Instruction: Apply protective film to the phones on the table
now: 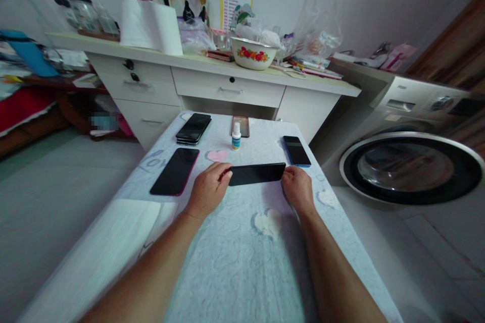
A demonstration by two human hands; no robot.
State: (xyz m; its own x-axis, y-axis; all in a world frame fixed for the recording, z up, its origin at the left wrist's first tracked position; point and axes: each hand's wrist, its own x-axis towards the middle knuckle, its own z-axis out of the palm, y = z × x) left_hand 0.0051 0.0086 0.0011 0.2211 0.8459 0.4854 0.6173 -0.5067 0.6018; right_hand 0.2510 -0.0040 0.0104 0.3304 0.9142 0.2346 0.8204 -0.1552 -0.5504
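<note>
Phone is stretching lengthwise btwn two bare hands, on the near side of a small white bottle w/ a blue-&-yellow label. L hand is pinching the phone's L end w/ thumb & fingers, nearer than the bottle & to its L; R hand is gripping the opposite end w/ curled fingers, nearer than the bottle & to its R. Phone's black face is tilting up toward the wearer; can't tell if its lower edge is touching the cloth.

By count: 1 phone is being held; 2 more are lying singly, i.e. a pink-edged phone to the bottle's L & nearer, plus a blue-edged phone to its R. 1 stack of phones is resting to the bottle's L; at least 2 are showing, exact no. unclear. 1 bottle is standing upright; 1 flat brown-edged item is lying just behind it. Farther back, past the bottle, 1 flowered bowl is sitting on a white cabinet; 1 washing machine is standing well off to the bottle's R.
</note>
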